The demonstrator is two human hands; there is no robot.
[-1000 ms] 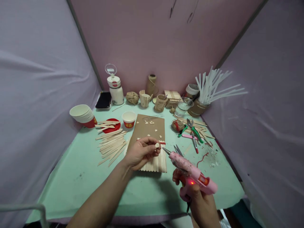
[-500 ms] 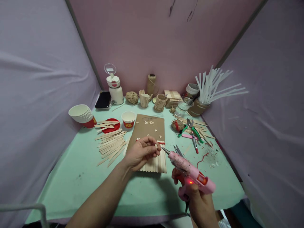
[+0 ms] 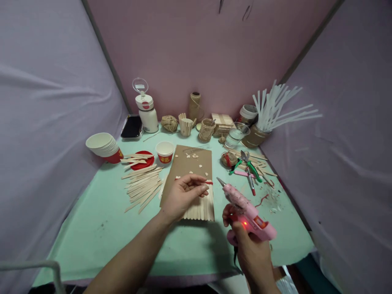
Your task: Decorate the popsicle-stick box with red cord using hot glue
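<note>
My right hand [image 3: 249, 241] is wrapped around a pink hot glue gun [image 3: 241, 204] with a lit red light; its metal nozzle points up and left, apart from my left hand. My left hand [image 3: 186, 194] is closed in a pinch over the cardboard [image 3: 196, 163]; the small pale chip at its fingertips is mostly hidden. The cardboard's near part is covered with a row of craft sticks [image 3: 199, 210], with a red cord [image 3: 209, 183] across their upper ends. Several pale chips [image 3: 195, 156] lie scattered on the bare brown part.
Loose craft sticks [image 3: 143, 188], a white-and-red paper cup [image 3: 165, 152] and stacked cups [image 3: 104, 147] stand left. Right are green-handled pruners [image 3: 249, 165], a twine ball [image 3: 228, 159] and a container of glue sticks [image 3: 256, 135]. A white bottle [image 3: 149, 118] and twine spool [image 3: 194, 106] stand behind.
The glue gun has drawn back to the right, its nozzle moving away from my left fingertips. The pale chip at those fingertips showed before and is now mostly hidden. The view has shifted slightly.
</note>
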